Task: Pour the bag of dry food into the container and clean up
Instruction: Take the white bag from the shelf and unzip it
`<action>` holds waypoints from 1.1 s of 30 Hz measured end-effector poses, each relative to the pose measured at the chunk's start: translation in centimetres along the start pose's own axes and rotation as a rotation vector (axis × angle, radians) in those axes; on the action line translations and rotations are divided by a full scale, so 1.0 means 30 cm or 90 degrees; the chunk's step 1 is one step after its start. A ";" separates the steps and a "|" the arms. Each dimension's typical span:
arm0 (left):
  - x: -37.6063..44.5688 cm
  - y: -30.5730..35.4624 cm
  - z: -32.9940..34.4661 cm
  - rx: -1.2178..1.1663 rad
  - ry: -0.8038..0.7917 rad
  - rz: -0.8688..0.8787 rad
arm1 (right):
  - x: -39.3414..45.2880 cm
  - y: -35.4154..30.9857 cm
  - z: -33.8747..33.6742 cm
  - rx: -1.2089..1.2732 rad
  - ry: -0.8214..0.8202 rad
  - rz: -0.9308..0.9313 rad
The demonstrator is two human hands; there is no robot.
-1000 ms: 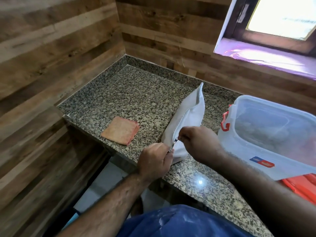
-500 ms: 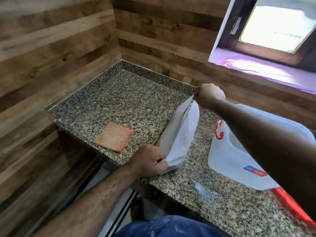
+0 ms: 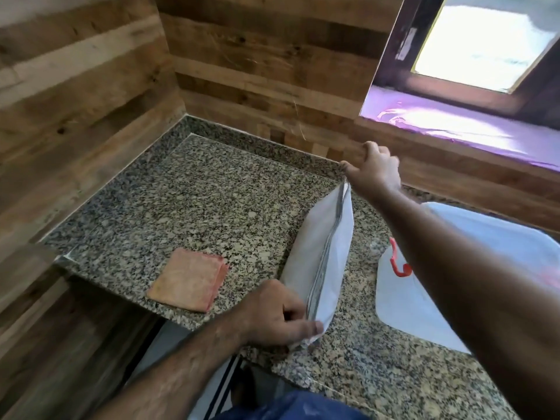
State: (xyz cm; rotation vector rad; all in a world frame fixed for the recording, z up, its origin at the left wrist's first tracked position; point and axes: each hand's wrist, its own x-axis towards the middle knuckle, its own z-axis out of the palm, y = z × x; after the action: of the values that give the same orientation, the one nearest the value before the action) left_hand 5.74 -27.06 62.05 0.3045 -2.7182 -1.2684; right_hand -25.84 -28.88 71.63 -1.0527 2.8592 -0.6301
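A white zip bag (image 3: 327, 250) stands on its side on the granite counter (image 3: 194, 207), its grey zip line running along the top. My left hand (image 3: 278, 313) pinches the bag's near corner. My right hand (image 3: 374, 169) grips the zip end at the bag's far corner. To the right of the bag sits a clear plastic container (image 3: 403, 295) with a red latch (image 3: 397, 263); my right forearm hides most of it.
A folded orange cloth (image 3: 189, 280) lies on the counter left of the bag, near the front edge. Wooden plank walls enclose the counter at the left and back. A window (image 3: 481, 47) with a purple sill is at the upper right.
My right hand has slid along the zip from the near corner of the bag to its far end. My left hand has kept its hold on the near corner.
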 end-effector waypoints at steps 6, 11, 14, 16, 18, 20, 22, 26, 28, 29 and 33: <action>0.161 -0.038 -0.095 -0.118 0.223 -0.168 | -0.291 0.032 0.043 0.097 0.119 -0.026; 0.274 -0.032 -0.137 -0.039 0.069 -0.174 | -0.390 0.034 0.098 0.192 -0.090 0.147; 0.292 -0.054 -0.129 -0.017 0.041 -0.142 | -0.365 0.016 0.115 0.098 -0.150 0.158; 0.287 -0.090 -0.125 -0.057 0.035 -0.132 | -0.328 0.005 0.135 0.042 -0.179 0.156; 0.280 -0.128 -0.126 -0.079 0.034 -0.127 | -0.293 -0.001 0.160 0.028 -0.207 0.168; 0.274 -0.162 -0.135 -0.081 0.040 -0.121 | -0.274 -0.013 0.178 0.018 -0.213 0.178; 0.271 -0.179 -0.148 -0.080 0.056 -0.114 | -0.273 -0.021 0.182 -0.008 -0.197 0.167; 0.278 -0.204 -0.184 -0.103 0.090 -0.123 | -0.280 -0.040 0.160 -0.055 -0.168 0.133; 0.285 -0.211 -0.204 -0.118 0.108 -0.127 | -0.287 -0.060 0.135 -0.069 -0.182 0.106; 0.289 -0.213 -0.214 -0.121 0.119 -0.134 | -0.294 -0.071 0.121 -0.075 -0.184 0.091; 0.319 -0.217 -0.282 -0.151 0.176 -0.193 | -0.329 -0.123 0.042 -0.069 -0.148 0.030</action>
State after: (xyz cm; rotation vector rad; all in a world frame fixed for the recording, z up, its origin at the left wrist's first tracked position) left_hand -1.05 -39.69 62.74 0.8207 -2.3245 -1.4782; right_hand -15.74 -25.68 70.80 -0.9950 2.7318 -0.3284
